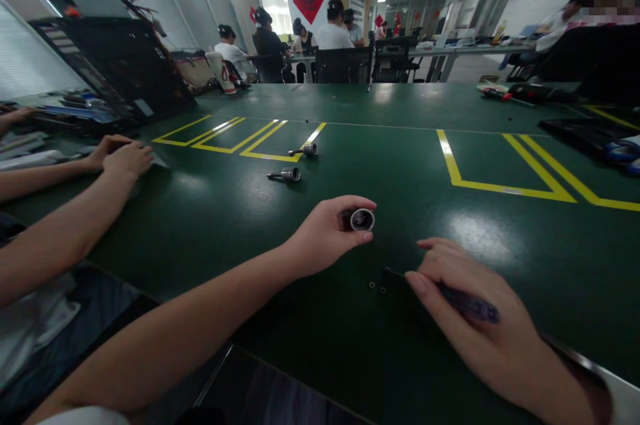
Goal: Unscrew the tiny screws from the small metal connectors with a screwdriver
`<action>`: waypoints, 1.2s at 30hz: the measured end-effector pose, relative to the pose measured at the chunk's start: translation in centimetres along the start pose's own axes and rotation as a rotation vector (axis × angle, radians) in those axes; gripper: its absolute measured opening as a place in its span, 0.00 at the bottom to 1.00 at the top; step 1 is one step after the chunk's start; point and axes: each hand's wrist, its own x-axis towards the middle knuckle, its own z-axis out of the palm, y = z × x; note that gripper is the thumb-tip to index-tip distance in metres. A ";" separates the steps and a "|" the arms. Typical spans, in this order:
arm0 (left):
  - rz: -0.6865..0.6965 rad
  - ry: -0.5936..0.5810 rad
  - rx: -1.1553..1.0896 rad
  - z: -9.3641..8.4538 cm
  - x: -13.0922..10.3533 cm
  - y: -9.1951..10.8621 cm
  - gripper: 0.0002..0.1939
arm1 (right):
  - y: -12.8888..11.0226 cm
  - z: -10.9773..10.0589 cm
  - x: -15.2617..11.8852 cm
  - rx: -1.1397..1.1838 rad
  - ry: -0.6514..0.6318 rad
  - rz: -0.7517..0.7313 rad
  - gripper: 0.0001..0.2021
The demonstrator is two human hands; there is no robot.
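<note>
My left hand [330, 231] is closed around a short metal cylinder [363, 219], its round hollow end facing me. My right hand [470, 305] grips a screwdriver [467, 303] with a dark blue, see-through handle; the thin shaft points left, low over the green table. A tiny dark ring [387, 270] is at the screwdriver's tip, though I cannot tell whether it sits on it. Two more small rings [371, 285] lie just left of there. Beyond my left hand, two metal cup-shaped parts with thin stems [291, 175] rest on their sides.
Yellow tape [510, 190] marks boxes on the green table [390, 165]. At left, a co-worker's hands [123, 155] work close by. A black tray [575, 138] and some tools [520, 93] lie at right. A large black case [120, 71] stands at back left; people sit farther off.
</note>
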 end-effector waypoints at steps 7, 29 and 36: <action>-0.066 0.033 -0.072 0.3 0.0 -0.2 0.21 | 0.0 -0.2 -0.7 -0.053 0.072 -0.228 0.07; -0.077 0.057 0.068 1.3 -0.4 -0.2 0.14 | -0.2 0.8 -0.6 -0.214 0.043 -0.295 0.05; -0.054 0.070 0.103 1.1 -0.4 -0.4 0.14 | -0.2 0.9 -0.6 -0.238 0.029 -0.294 0.05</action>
